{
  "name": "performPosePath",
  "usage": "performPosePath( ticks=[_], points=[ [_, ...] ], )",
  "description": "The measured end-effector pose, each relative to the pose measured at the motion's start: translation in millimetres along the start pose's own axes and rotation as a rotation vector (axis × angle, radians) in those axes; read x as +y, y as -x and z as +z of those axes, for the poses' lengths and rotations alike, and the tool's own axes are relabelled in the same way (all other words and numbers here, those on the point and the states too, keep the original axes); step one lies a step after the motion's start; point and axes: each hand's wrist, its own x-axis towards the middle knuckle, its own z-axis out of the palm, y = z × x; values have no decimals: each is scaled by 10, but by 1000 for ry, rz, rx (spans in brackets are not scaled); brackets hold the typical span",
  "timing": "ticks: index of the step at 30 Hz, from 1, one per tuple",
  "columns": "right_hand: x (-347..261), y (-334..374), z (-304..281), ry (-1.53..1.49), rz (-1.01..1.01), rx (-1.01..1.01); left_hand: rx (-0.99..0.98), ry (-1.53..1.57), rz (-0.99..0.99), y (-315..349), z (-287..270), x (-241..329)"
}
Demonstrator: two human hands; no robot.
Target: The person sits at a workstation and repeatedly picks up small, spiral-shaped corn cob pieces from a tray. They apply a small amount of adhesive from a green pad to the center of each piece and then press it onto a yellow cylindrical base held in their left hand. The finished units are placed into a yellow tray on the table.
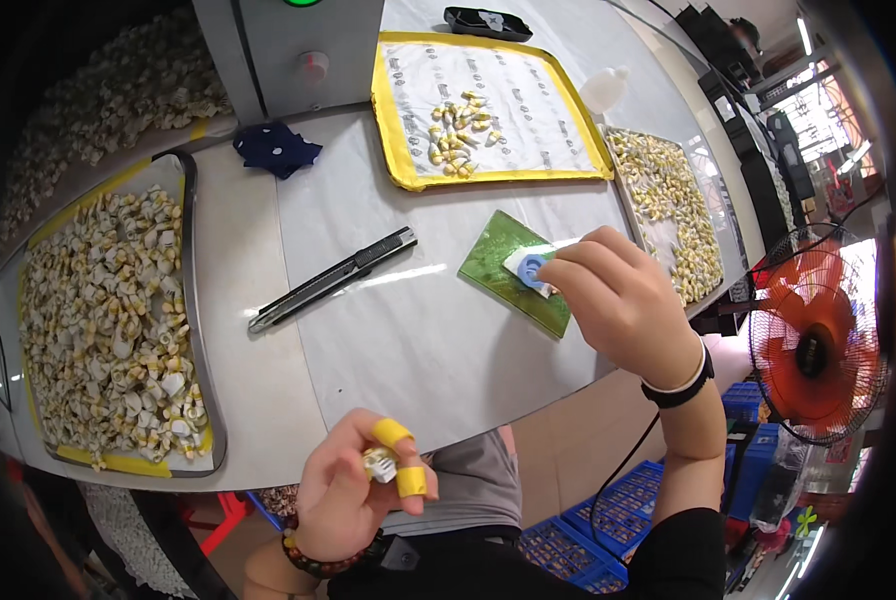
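My left hand (353,490) is closed around a small white piece (379,465) with yellowish parts, above my lap. Yellow tape bands (393,433) wrap two of its fingertips. Over at the right, my right hand (618,295) pinches at a small blue round thing (531,270) with a white patch under it. My fingers cover part of it, and I cannot make out whether they grip it or something smaller. Both lie on a green glassy plate (498,250). A black utility knife (333,280) rests on the table left of the plate.
A yellow-edged tray (558,160) holds several small yellow-white pieces. Trays full of similar pieces stand at the left (218,440) and right (636,215). Behind are a grey machine (298,70), a dark blue cloth (276,150) and a white bottle (604,90). An orange fan (813,345) stands right.
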Motion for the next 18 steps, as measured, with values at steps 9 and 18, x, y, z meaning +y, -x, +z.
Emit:
performPosePath(
  ticks=[9,18],
  points=[
    [-544,-128,-129,-634,-195,305,-236,42,-342,22,-127,-32],
    [-619,-103,-32,-631,-329,307,-283,141,-492,-20,-23,26]
  ],
)
